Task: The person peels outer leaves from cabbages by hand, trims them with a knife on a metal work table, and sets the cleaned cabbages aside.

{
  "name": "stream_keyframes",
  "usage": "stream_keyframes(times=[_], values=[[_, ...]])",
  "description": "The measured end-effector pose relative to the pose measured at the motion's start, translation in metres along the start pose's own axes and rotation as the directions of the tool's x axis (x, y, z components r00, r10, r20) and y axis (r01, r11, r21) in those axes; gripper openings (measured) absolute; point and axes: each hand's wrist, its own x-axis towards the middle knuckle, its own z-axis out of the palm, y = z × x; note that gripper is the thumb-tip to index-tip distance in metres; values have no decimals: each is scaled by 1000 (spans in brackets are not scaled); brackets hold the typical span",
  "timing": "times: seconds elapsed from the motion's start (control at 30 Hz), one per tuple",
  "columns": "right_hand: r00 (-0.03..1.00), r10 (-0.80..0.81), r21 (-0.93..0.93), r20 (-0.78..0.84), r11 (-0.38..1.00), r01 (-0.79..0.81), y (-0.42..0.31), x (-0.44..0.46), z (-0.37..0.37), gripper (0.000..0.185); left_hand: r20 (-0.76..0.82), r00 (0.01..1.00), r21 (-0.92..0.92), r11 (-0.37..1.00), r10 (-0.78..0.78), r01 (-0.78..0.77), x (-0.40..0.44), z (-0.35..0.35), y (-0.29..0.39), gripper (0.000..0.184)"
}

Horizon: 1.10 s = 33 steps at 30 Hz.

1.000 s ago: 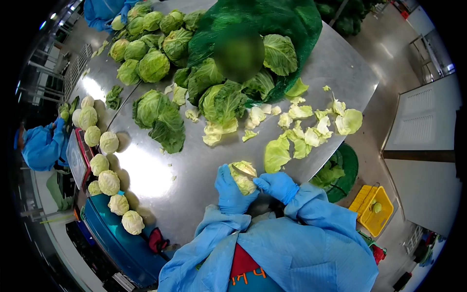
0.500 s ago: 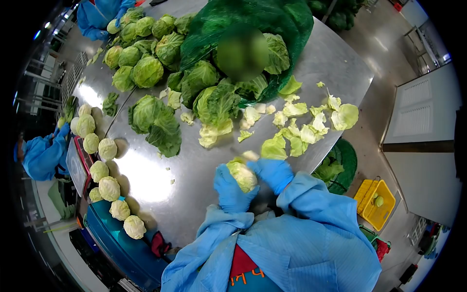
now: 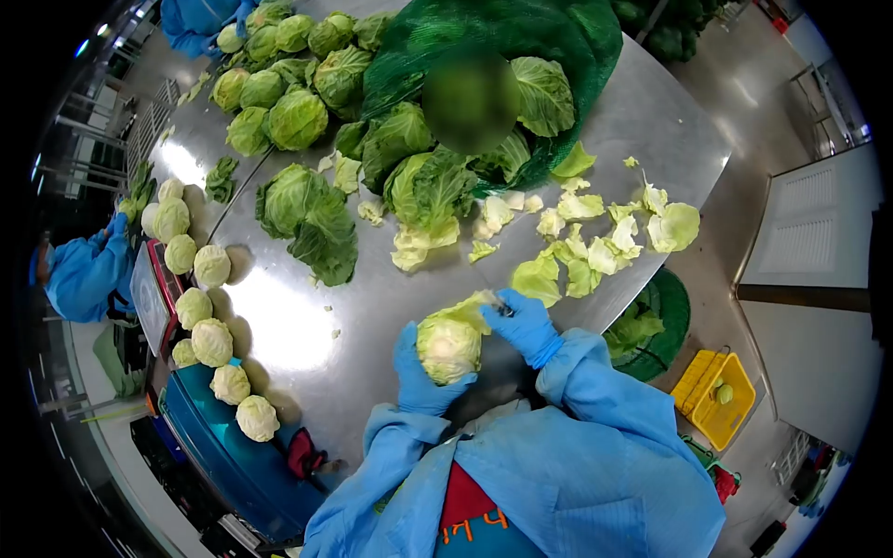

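Note:
A pale, trimmed cabbage [image 3: 448,350] rests in my left hand [image 3: 420,379], whose blue-gloved fingers wrap its left side and underside. My right hand [image 3: 523,327], also gloved, is closed at the cabbage's upper right, on a loose outer leaf [image 3: 473,305] that peels away from the head. A small dark bit shows between the right fingers; what it is I cannot make out. Beyond my hands, torn cabbage leaves [image 3: 595,251] lie scattered on the steel table [image 3: 372,321]. One cabbage with dark outer leaves [image 3: 302,219] sits farther left.
A green mesh bag [image 3: 581,65] holding cabbages lies at the back, beside a pile of green cabbages [image 3: 298,119]. Trimmed cabbages [image 3: 212,342] line the left edge. Right of the table stand a green basket [image 3: 665,325] and yellow crate [image 3: 716,395]. Co-workers in blue [image 3: 88,270] are left.
My right hand has drawn slightly up from the cabbage, pulling a leaf away from its top. The left hand has turned the cabbage, which now shows more of its pale face.

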Motion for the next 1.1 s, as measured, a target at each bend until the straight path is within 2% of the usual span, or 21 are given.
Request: stream_keyframes(times=[0.1, 0.17, 0.23, 0.27, 0.3, 0.33, 0.37, 0.4, 0.43, 0.47, 0.5, 0.6, 0.67, 0.7, 0.77, 0.8, 0.83, 0.87, 0.93, 0.97, 1.1], values=[[997, -12, -99, -77, 995, 4, 33, 11, -7, 34, 42, 995, -243, 966, -85, 93, -2, -15, 7, 114], [993, 5, -157, -119, 987, -24, 62, 15, -11, 30, 63, 991, -318, 938, -121, 135, -4, -22, 7, 113], [943, -161, -270, -291, 959, 81, 90, 17, -34, 30, 45, 990, -291, 946, -135, 142, -7, -29, 5, 112], [926, -102, -348, -364, 937, -33, 90, 17, -57, 30, 72, 979, -343, 917, -191, 204, -3, -32, 4, 111], [913, -135, -481, -384, 874, -73, 84, 14, -84, 32, 104, 964, -393, 880, -244, 265, 4, -36, 2, 111], [857, -195, -381, -477, 925, -1, 86, 10, -120, 36, 139, 946, -444, 835, -294, 325, 6, -38, -1, 110], [871, -42, -653, -490, 679, -335, 64, 3, -134, 49, 44, 988, -360, 920, -147, 153, 0, -39, -10, 103], [838, 115, -519, -534, 738, -432, 27, -3, -136, 55, 24, 980, -365, 911, -200, 195, 3, -37, -8, 102], [845, -59, -432, -531, 877, -211, 41, -2, -130, 57, 5, 968, -371, 898, -252, 236, 8, -34, -6, 100], [806, -227, -334, -547, 942, 39, 55, -3, -123, 60, -14, 953, -376, 884, -303, 276, 14, -31, -3, 98], [869, -227, -313, -440, 946, 88, 42, -8, -109, 57, 30, 941, -431, 845, -337, 317, 27, -26, 16, 97], [984, -166, -122, -65, 980, 157, -9, -16, -36, 58, 35, 946, -308, 897, -322, 316, 42, -17, 22, 99], [980, -160, 127, 116, 981, 145, -38, -13, -6, 55, 95, 951, -359, 881, -294, 308, 45, -9, 31, 102], [961, -182, 134, 208, 979, 156, -33, -6, -2, 56, 122, 951, -382, 871, -285, 309, 45, -7, 34, 103], [896, -218, 152, 386, 973, 172, -17, 13, 11, 56, 78, 969, -224, 943, -234, 246, 40, -6, 13, 94], [885, -226, 137, 408, 973, 186, -19, 17, 8, 54, 61, 977, -148, 966, -203, 210, 40, -5, 8, 90], [872, -233, 116, 430, 972, 203, -22, 21, 1, 51, 69, 981, -175, 965, -184, 193, 41, -2, 6, 90], [860, -237, 93, 452, 971, 219, -24, 22, -4, 49, 54, 976, -182, 959, -212, 219, 40, 1, 5, 98], [851, -380, -134, 361, 882, 451, -18, 22, -4, 41, 20, 962, -202, 942, -271, 269, 39, 7, 12, 116], [826, -458, -251, 328, 801, 543, -16, 22, -4, 38, 23, 963, -110, 957, -267, 268, 41, 9, 14, 116], [809, -513, -447, 288, 675, 587, -27, 16, -6, 26, 31, 963, 280, 927, -267, 248, 51, 6, 18, 118]])
